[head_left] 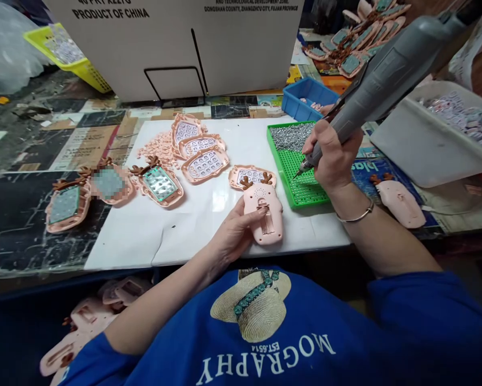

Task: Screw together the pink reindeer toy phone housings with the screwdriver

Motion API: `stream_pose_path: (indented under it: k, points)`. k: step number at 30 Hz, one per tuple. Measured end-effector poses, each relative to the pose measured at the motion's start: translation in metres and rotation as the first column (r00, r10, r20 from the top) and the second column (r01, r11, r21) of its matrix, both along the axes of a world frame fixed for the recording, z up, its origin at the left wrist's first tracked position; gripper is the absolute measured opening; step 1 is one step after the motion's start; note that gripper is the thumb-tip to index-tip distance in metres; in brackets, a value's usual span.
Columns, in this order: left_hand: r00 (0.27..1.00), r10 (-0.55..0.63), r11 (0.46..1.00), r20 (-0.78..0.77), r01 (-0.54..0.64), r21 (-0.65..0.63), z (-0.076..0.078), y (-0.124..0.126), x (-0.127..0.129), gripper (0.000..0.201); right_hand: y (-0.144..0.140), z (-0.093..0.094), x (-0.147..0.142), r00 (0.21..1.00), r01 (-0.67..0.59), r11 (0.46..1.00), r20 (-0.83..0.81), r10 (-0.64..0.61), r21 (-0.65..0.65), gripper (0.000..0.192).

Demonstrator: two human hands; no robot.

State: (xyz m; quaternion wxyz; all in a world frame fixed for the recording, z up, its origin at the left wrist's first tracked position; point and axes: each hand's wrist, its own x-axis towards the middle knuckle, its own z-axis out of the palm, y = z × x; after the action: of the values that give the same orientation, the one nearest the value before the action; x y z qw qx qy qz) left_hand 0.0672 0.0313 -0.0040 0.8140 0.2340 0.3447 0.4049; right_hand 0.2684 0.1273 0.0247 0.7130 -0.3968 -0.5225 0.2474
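My left hand grips a pink toy phone with brown antlers, its back and battery recess facing up. In my right hand is a grey electric screwdriver, slanting down to the left. Its tip hovers at or just over the green screw tray; whether it touches a screw I cannot tell. Loose screws fill the tray's far part, and others stand in its holes. Just behind the held phone lies a pink shell with a white keypad.
Several open shells with keypads or green circuit boards lie left, beside small pink pieces. A blue bin and white tub stand right. A cardboard box blocks the back. Phones fill a lower-left bin.
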Motion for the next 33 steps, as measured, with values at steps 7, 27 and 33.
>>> stream_pose_path:
  k: [7, 27, 33]
  points:
    - [0.999, -0.028, 0.999, 0.018, 0.028, 0.034, -0.003, 0.000, -0.001, 0.053, 0.002, -0.006, 0.000, 1.000, -0.023, 1.000, -0.016, 0.023, -0.010, 0.041]
    - [0.988, 0.135, 0.990, 0.078, -0.138, 0.032, -0.007, 0.000, -0.001, 0.054, -0.072, 0.055, -0.047, 0.975, -0.176, 0.976, -0.114, 0.191, 0.127, 0.029]
    - [0.988, 0.124, 0.991, 0.094, -0.128, 0.037, -0.007, 0.002, -0.001, 0.055, -0.086, 0.044, -0.051, 0.963, -0.248, 0.963, -0.082, 0.257, 0.101, 0.029]
